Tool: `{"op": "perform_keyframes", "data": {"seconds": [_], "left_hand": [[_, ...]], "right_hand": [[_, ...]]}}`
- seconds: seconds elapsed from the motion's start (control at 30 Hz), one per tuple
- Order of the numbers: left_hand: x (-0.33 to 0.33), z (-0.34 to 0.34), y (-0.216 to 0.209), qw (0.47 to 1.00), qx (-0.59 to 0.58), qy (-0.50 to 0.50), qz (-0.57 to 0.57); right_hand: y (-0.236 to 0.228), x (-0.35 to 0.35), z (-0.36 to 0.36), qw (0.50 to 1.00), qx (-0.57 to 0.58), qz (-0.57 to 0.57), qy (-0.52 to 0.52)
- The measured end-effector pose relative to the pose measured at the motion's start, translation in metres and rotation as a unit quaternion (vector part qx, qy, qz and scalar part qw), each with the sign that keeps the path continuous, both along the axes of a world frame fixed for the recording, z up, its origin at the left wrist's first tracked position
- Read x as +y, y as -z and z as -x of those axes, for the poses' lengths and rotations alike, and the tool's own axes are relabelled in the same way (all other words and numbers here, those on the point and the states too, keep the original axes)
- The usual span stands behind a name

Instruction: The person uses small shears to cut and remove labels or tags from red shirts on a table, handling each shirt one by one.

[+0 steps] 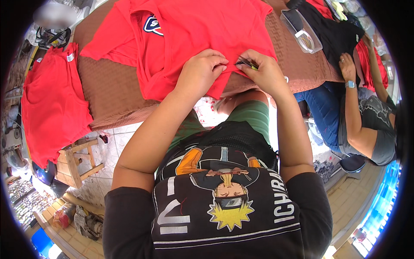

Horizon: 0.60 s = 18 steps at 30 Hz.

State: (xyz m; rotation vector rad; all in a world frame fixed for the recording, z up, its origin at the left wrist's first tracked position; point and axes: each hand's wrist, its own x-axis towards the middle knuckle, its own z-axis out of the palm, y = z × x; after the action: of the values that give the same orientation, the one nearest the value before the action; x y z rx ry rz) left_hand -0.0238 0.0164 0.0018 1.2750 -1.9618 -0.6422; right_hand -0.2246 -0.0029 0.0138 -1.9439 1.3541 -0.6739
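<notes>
A red shirt (194,30) with a dark blue and white badge is spread over the near edge of the brown-covered table, its lower part hanging down. My left hand (202,71) pinches the shirt's edge between thumb and fingers. Just to its right, my right hand (263,71) is closed around a small black and yellow-green tool (248,64) that looks like thread snips. The tool's tip points toward my left hand, close to the red cloth. Most of the tool is hidden in my fingers.
Another red garment (54,103) hangs over the table's left end, above a wooden stool (79,162). A clear plastic box (302,32) sits on the brown cover (112,86) at right. Beside it, another person's hands (347,67) are at black cloth (330,36).
</notes>
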Motion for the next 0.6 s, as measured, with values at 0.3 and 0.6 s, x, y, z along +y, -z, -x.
{"op": "perform_keyframes", "data": {"seconds": [0.3, 0.6], "left_hand": [[-0.0043, -0.0040, -0.0005, 1.000, -0.010, 0.014, -0.003], [-0.0005, -0.0049, 0.0008, 1.000, 0.018, 0.010, -0.023]], "right_hand": [[-0.0020, 0.0044, 0.0022, 0.999, -0.036, 0.015, -0.012], [-0.0010, 0.0034, 0.0014, 0.999, -0.042, 0.010, -0.014]]}}
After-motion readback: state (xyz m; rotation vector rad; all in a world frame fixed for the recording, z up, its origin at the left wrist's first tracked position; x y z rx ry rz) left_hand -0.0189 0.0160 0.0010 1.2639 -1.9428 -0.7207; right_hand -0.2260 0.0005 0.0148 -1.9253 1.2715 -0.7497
